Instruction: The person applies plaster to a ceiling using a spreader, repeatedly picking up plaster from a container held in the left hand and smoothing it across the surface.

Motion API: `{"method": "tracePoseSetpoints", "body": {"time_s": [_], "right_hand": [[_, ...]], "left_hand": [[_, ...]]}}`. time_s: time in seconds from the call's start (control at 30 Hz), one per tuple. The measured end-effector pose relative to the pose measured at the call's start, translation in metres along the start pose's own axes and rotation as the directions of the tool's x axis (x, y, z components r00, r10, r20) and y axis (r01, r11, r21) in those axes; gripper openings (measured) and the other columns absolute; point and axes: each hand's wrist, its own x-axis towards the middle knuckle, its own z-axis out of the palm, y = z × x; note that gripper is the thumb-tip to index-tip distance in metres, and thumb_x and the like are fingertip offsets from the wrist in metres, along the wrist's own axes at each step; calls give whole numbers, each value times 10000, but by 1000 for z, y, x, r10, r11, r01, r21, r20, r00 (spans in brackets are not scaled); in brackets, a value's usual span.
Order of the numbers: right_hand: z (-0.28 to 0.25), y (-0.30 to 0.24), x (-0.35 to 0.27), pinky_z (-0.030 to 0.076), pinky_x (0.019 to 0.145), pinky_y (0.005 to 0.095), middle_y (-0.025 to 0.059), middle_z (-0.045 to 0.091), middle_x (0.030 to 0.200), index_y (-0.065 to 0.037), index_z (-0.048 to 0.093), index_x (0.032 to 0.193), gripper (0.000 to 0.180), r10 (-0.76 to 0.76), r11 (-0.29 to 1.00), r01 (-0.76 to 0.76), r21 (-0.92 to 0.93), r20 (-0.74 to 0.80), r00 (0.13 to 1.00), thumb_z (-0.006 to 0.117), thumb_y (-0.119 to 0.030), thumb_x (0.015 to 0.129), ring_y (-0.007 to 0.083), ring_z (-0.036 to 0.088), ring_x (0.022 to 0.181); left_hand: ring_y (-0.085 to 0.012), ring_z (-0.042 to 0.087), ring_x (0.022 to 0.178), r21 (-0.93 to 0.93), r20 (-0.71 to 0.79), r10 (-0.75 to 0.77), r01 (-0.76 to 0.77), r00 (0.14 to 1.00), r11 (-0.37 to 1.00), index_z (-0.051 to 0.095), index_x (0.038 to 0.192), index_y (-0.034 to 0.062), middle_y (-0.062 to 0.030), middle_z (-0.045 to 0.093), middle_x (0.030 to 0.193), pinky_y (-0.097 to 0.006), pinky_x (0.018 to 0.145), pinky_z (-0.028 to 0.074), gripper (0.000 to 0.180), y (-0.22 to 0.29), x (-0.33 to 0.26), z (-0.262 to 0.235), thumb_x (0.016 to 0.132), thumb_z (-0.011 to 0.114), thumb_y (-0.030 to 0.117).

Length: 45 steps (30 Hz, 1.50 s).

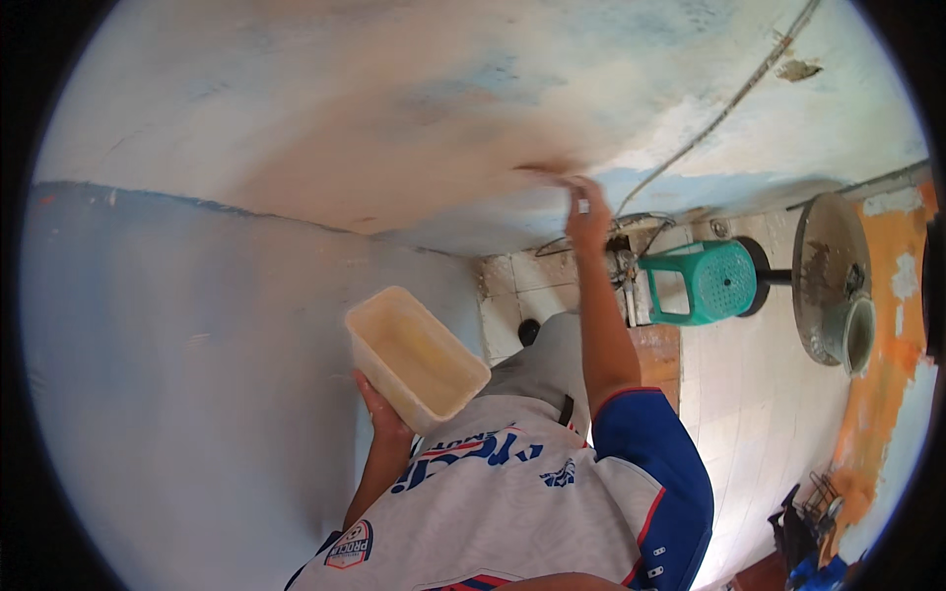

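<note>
My left hand [382, 406] grips the side of a cream rectangular plastic tub [419, 360]. The tub is tilted in front of my body, and a pale yellowish coating shows inside it. Farther forward, my right arm reaches out to the patchy wall [414, 148]. The fingers of my right hand [587, 219] are closed round a thin, flat scraper-like tool [540, 173] whose dark edge lies at the wall's surface. Its handle is hidden by the hand, and motion blurs it slightly. A ring-like pale spot shows on one finger.
A blue-grey wall [197, 374] stands close on my left. A green plastic stool [714, 283] is on the tiled floor [729, 433] to the right, beside a round table [823, 281] with a bucket [855, 335]. A cable [719, 118] runs along the wall. Dark items [803, 527] lie lower right.
</note>
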Motion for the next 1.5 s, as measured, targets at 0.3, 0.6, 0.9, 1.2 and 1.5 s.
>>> {"method": "tracePoseSetpoints", "body": {"time_s": [0.3,0.6,0.9,1.2,1.5], "right_hand": [[-58,-14,8,535,857,333,123,683,1064,-4,654,1023,109,142,946,-123,300,-42,989,579,12,946,201,647,1003],[-14,-44,33,542,841,348,139,707,1029,-22,678,1025,93,104,989,-92,113,-98,990,626,-30,949,261,693,910],[-11,-56,-23,557,797,370,169,698,1032,-10,668,1050,119,-62,997,54,54,152,986,647,-84,959,266,704,907],[-45,-39,57,546,826,367,145,705,1008,-41,668,1061,113,190,962,-143,231,-194,963,620,-53,960,277,688,915],[-15,-6,-26,549,842,383,158,705,1015,-31,660,1020,124,69,987,-87,132,136,988,694,-20,902,315,701,946]], "left_hand": [[-282,498,1336,10,-6,85,-85,996,996,387,1518,147,-88,488,1484,-438,1105,438,747,2,-6,-11,1013,301,692],[-275,497,1338,32,-84,103,-100,991,994,398,1511,149,-85,495,1478,-431,1105,438,744,3,-18,2,1014,293,693],[-292,510,1322,-85,-79,57,-63,995,994,391,1511,160,-86,495,1471,-450,1103,436,677,-1,-11,-15,1037,310,638],[-274,486,1343,-32,-12,100,-101,995,994,394,1515,156,-75,485,1489,-422,1115,424,750,1,-14,-9,1003,328,701],[-286,482,1349,-24,-12,43,-44,999,999,377,1523,148,-84,476,1498,-426,1118,422,765,-3,-7,-10,1002,318,705]]}}
